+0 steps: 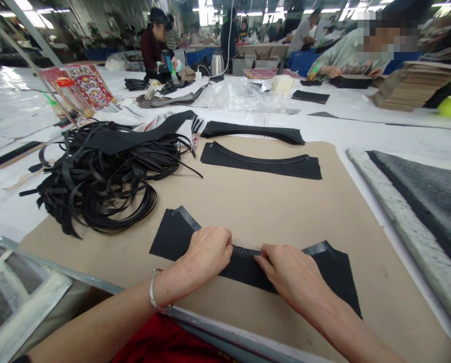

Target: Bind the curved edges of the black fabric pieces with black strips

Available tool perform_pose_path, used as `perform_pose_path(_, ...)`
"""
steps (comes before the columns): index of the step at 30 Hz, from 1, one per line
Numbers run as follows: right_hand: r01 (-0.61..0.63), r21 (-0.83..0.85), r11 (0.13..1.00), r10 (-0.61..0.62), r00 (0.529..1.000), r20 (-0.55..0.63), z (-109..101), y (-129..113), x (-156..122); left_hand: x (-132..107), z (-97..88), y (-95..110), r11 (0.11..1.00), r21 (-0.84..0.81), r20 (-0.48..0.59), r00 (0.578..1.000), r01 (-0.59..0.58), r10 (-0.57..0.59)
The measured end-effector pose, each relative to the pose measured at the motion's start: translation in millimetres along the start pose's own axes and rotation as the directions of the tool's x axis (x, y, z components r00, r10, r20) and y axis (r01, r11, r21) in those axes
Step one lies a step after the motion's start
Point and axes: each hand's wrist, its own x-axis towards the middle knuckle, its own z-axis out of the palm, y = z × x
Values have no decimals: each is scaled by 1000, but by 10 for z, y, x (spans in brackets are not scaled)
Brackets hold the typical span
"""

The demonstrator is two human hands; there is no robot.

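Observation:
A black curved panel, perhaps leather or fabric, lies flat on brown paper in front of me. Along its concave upper edge runs a shinier strip, visible at both ends. My left hand has its fingers closed on that edge left of the middle. Just to the right, my right hand pinches the same edge between thumb and fingers. A short stretch of the edge shows between the two hands. Farther back lie a similar panel with a narrow band along its curve and a stack of black panels.
A tangled heap of black strips sits at the left. Brown paper covers the near table. At the right is a pale slab with dark grey material on it. Across the table, a person works near stacked brown pieces.

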Motion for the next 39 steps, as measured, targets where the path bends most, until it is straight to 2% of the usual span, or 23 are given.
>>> perform_pose_path(12, -22, 23, 999, 22, 1000, 9, 2, 16, -14, 12, 4, 22, 1000, 0, 6, 1000, 8, -8)
perform_pose_path(18, -20, 42, 999, 20, 1000, 8, 4, 22, -12, 14, 29, -7, 1000, 6, -28, 999, -16, 17)
perform_pose_path(27, -15, 1, 1000, 15, 1000, 24, -8, -2, 13, -1, 34, 0, 1000, -4, 3, 1000, -1, 1)
perform_pose_path(30, -20, -27, 999, 20, 1000, 7, -12, 10, -7, -47, 68, 9, 1000, -9, -105, 994, -17, 16)
perform_pose_path(32, -24, -44, 999, 24, 1000, -8, -23, 9, -21, -83, 110, 24, 998, 22, -237, 969, -66, 69)
perform_pose_path(34, -32, -45, 998, 31, 999, -14, -41, -1, -38, -118, 182, 42, 973, 91, -294, 928, -211, 228)
perform_pose_path(35, -32, -40, 999, 31, 999, -13, -51, -7, -49, -134, 228, 50, 936, 124, -269, 897, -330, 351)
perform_pose_path(37, -20, -18, 1000, 20, 1000, -9, -71, -6, -71, -163, 329, 59, 818, 146, -172, 800, -556, 574)
perform_pose_path(38, -13, -1, 1000, 13, 1000, -8, -81, 10, -80, -177, 378, 59, 770, 136, -137, 758, -623, 638)
perform_pose_path(39, -11, 18, 1000, 11, 1000, -7, -92, 42, -89, -191, 421, 56, 748, 123, -123, 737, -653, 664)
